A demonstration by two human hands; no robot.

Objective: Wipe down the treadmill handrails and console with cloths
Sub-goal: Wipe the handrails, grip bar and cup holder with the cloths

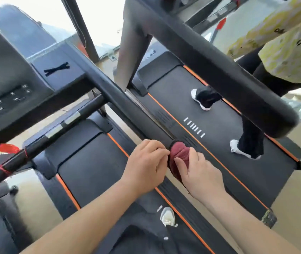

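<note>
- Daylight floods through the windows (100,19) behind two black treadmills set side by side on a pale floor (296,189)
- Bunched over the free end of the handrail (124,105) is a maroon cloth (180,155); the handrail is a smooth, matte black bar running diagonally down from the console (5,92)
- Just left of the cloth sits the left hand (146,160), fingers curled, their tips pinching the cloth's edge at the bar end
- From the other side the right hand (201,173) cups the cloth, thumb and forefinger curled round the soft, creased fabric
- Between the two hands lies the cloth, touching both, with a fold trailing down under the right thumb
- Flat and dark, the console panel carries small white button marks; a red tag (8,147) is tied to a thinner bar below it
- Beneath the hands the running belt (83,162) is dull black, edged with thin orange stripes
- On the neighbouring belt (191,99) stands another person in black trousers and white shoes (237,149), partly hidden by a thick, rounded black rail (219,70)
</note>
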